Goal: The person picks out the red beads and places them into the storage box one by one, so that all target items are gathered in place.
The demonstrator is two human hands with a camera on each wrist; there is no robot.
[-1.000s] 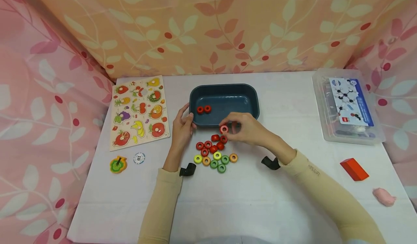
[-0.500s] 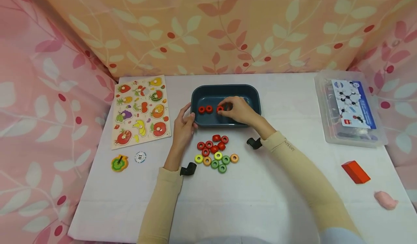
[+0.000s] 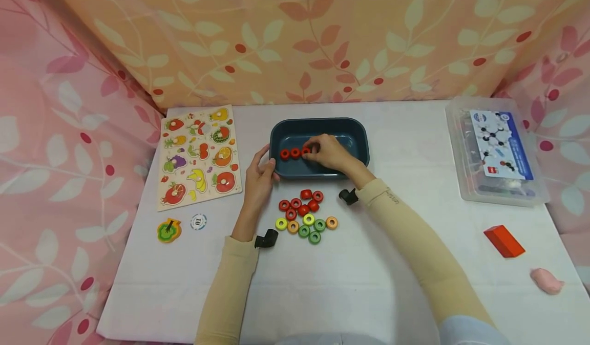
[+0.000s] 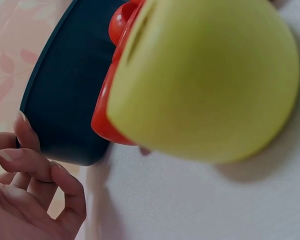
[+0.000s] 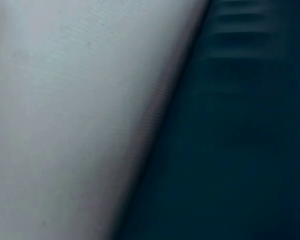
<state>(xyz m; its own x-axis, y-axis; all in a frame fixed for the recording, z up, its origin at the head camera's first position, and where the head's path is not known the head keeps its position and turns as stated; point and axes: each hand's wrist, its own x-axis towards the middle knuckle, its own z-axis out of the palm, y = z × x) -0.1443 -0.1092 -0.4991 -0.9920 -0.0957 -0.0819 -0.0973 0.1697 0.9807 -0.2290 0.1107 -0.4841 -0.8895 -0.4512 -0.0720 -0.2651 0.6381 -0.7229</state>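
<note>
In the head view my right hand (image 3: 330,152) reaches into the dark blue tray (image 3: 341,173) and pinches a red bead (image 3: 306,151) at its floor. That bead is in line with two other red beads (image 3: 290,153) along the tray's left part. My left hand (image 3: 259,181) holds the tray's left front corner, its thumb at the rim; the left wrist view shows its fingertips (image 4: 26,131) against the wall. In front of the tray lie loose red beads (image 3: 296,203), with yellow, orange and green beads (image 3: 303,231) nearer me. A yellow bead (image 4: 205,80) fills much of the left wrist view.
A fruit puzzle board (image 3: 199,155) lies at left, with a tree-shaped piece (image 3: 168,230) and a round chip (image 3: 198,221) in front. At right are a clear plastic case (image 3: 498,150), a red block (image 3: 504,241) and a small pink figure (image 3: 547,281). Patterned curtains surround the table.
My right hand has carried a red bead from the pile into the tray, then slid it left up to the two beads there. My left hand has stayed at the tray's corner.
</note>
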